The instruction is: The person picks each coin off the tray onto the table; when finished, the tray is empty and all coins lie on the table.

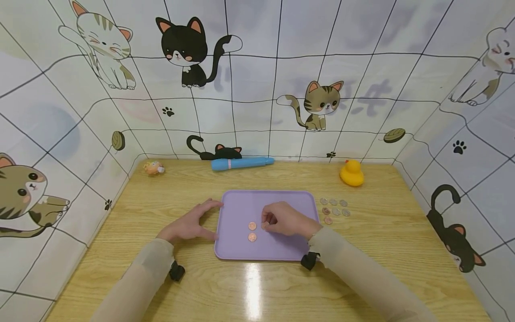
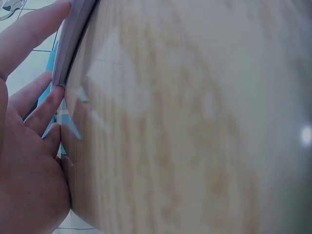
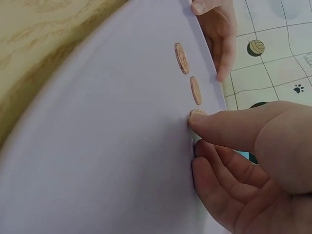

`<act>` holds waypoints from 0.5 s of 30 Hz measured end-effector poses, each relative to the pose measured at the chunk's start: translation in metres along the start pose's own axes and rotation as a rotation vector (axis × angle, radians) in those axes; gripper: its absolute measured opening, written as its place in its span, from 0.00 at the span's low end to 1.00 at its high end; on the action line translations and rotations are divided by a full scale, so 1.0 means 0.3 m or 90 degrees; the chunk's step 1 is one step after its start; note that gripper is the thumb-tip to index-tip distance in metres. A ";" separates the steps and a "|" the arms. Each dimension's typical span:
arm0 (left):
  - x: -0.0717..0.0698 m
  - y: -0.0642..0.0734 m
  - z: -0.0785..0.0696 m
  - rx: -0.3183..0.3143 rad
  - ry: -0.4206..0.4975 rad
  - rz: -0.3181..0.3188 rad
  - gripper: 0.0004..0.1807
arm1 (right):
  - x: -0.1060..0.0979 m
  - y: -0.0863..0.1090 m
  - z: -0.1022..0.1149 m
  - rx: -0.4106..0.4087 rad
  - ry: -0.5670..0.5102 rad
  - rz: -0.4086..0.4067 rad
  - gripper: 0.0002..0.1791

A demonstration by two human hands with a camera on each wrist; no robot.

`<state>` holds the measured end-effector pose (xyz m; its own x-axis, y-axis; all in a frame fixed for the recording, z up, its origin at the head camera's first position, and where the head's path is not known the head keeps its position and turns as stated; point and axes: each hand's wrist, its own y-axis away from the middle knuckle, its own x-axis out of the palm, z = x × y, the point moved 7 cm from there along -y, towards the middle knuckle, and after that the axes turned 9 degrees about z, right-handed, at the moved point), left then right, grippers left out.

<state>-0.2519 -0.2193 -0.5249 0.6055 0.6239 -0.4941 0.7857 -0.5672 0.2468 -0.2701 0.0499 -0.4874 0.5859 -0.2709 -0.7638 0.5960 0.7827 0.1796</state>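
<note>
A purple tray (image 1: 235, 208) lies on the wooden table. On it are two copper coins, the farther coin (image 1: 252, 226) and the nearer coin (image 1: 252, 237). Just right of them my right hand (image 1: 287, 219) pinches a third coin (image 3: 197, 113) low over the tray, its thumb on the coin in the right wrist view. The curled fingers partly hide that coin, and I cannot tell whether it touches the tray. My left hand (image 1: 192, 224) is spread at the tray's left edge, thumb and fingertips touching the rim, as the left wrist view also shows.
Right of the tray several silver coins (image 1: 335, 211) and two copper-coloured ones, including a lower coin (image 1: 328, 220), lie on the table. A yellow rubber duck (image 1: 352, 173), a blue pen-shaped object (image 1: 245, 163) and a small figurine (image 1: 154, 168) stand along the back by the cat-patterned wall.
</note>
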 end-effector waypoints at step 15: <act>0.004 0.004 -0.004 -0.009 0.007 0.003 0.53 | -0.002 0.012 -0.060 0.011 -0.127 -0.015 0.04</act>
<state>-0.2501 -0.2187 -0.5241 0.6110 0.6265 -0.4839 0.7842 -0.5627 0.2616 -0.2782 0.0629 -0.4976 0.6678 -0.3966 -0.6299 0.6193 0.7654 0.1747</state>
